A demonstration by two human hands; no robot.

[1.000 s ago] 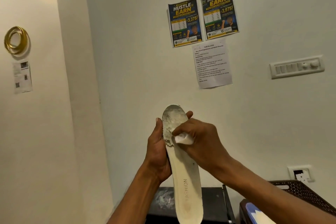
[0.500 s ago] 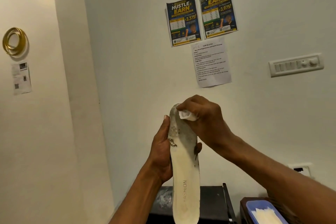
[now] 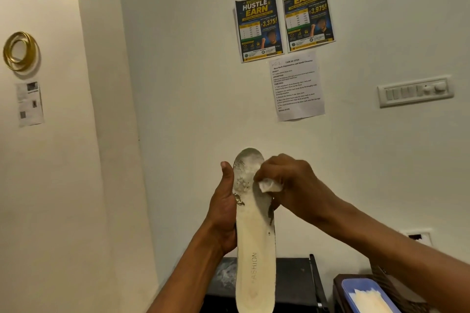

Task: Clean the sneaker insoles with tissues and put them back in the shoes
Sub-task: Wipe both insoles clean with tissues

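At centre frame I see the left hand (image 3: pixel 223 213) grasping an upright, grimy white foam insole (image 3: pixel 255 231); the right hand (image 3: pixel 287 183) pinches a crumpled white tissue (image 3: pixel 270 185) against it.

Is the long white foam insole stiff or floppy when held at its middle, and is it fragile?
The long white foam insole is probably fairly stiff: the left hand grips only its middle, yet the toe end stands straight. Likely light, since one hand carries it. The toe surface looks flaked, so hard rubbing may peel more.
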